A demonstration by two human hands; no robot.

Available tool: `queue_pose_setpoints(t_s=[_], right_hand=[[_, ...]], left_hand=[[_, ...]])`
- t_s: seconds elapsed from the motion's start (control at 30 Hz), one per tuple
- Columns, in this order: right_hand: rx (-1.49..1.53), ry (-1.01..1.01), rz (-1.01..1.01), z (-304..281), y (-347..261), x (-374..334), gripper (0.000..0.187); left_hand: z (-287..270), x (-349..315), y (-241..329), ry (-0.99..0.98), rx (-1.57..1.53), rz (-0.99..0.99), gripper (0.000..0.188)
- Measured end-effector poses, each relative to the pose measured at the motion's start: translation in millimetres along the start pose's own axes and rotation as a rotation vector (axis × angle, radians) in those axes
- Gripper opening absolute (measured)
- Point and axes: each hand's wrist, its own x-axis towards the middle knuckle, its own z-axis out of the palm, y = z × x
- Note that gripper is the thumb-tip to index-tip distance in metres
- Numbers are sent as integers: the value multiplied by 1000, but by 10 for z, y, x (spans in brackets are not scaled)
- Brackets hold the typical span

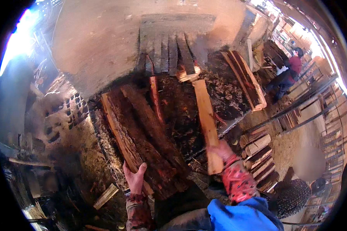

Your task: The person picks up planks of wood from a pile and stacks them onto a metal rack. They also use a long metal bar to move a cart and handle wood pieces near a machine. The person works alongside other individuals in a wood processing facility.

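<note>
My left hand is closed on the left edge of a rough, bark-edged wooden slab, with the thumb on top and the fingertips hidden along the side. Dark brown slabs lie against it on its right. My right hand grips the near part of a long pale wooden board, which slants away from me. The board's far end meets a light, splintered piece of wood in front of hanging grey strips.
A tan wall surrounds the strips. A reddish bar lies between the slabs and board. More long slabs lean at right, near stacked split logs. Someone in a dark red top is farther right; a dark knit hat shows close by.
</note>
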Motion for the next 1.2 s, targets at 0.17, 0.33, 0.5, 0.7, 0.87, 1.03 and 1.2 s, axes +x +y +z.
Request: queue_pose_setpoints(t_s=[0.17, 0.33, 0.5, 0.7, 0.87, 1.03, 1.2], right_hand=[[192, 71, 83, 928, 40, -415, 30], [-556, 128, -125, 886, 147, -1046, 30], [-645, 120, -272, 886, -262, -1070, 25], [-618, 293, -460, 1163, -783, -291, 27], [-690, 81, -656, 1545, -1006, 95, 46], [-683, -30, -639, 1108, -1079, 350, 36], [-826, 656, -861, 191, -1565, 1254, 43]], left_hand=[[0, -5, 53, -12, 48, -2, 71], [-51, 25, -39, -43, -42, 24, 73], [-31, 19, -19, -61, -33, 7, 76], [-29, 41, 36, -74, -5, -23, 76], [42, 23, 62, -69, 6, 8, 74], [-4, 22, 77, -65, -2, -6, 75], [-17, 1, 27, -21, 37, -13, 77]])
